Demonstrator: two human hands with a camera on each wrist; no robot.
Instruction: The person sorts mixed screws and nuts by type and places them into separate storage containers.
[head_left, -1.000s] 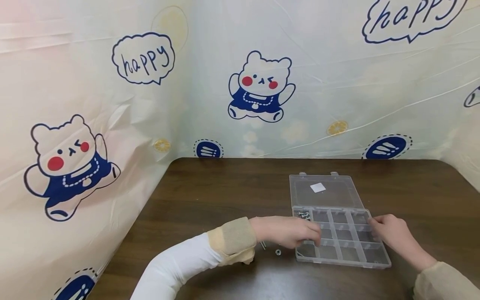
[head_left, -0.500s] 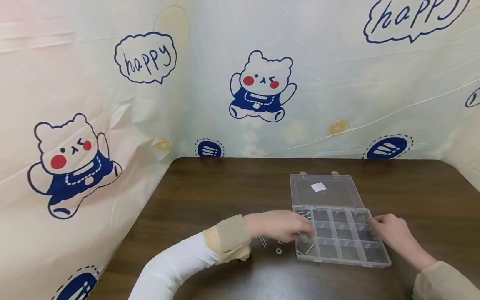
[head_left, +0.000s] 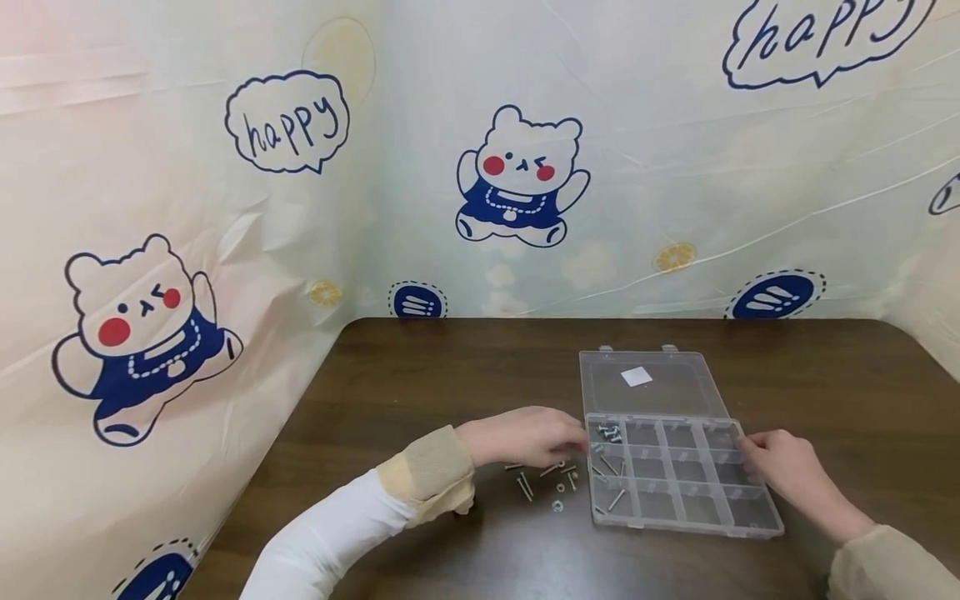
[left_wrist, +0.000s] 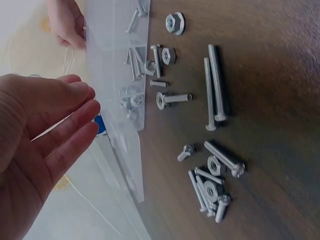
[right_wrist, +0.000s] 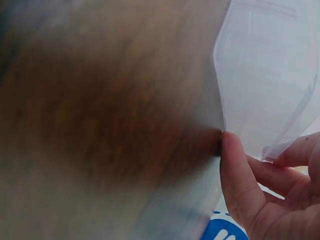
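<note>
My left hand (head_left: pixel 528 436) hovers over loose hardware at the left side of a clear plastic compartment box (head_left: pixel 693 510). In the left wrist view its fingers (left_wrist: pixel 70 146) are loosely bent, with nothing visible between them. Below it lie long bolts (left_wrist: pixel 216 82), shorter screws (left_wrist: pixel 226 157), a flange nut (left_wrist: pixel 175 23) and a few hex nuts (left_wrist: pixel 169 56). My right hand (head_left: pixel 787 467) pinches the right wall of the box; in the right wrist view the thumb (right_wrist: pixel 235 172) presses the outside. Bolts (head_left: pixel 617 500) and other small hardware (head_left: pixel 610 432) lie in the left column of compartments.
The box's lid (head_left: pixel 652 396) lies folded back, a white square label (head_left: pixel 636 376) on it. Everything rests on a dark wood table (head_left: pixel 450 367), with a printed curtain (head_left: pixel 645 125) behind and at the left.
My left hand has moved from over the box's left column leftward to the loose hardware, uncovering bolts in the compartments. The right hand keeps its grip on the box.
</note>
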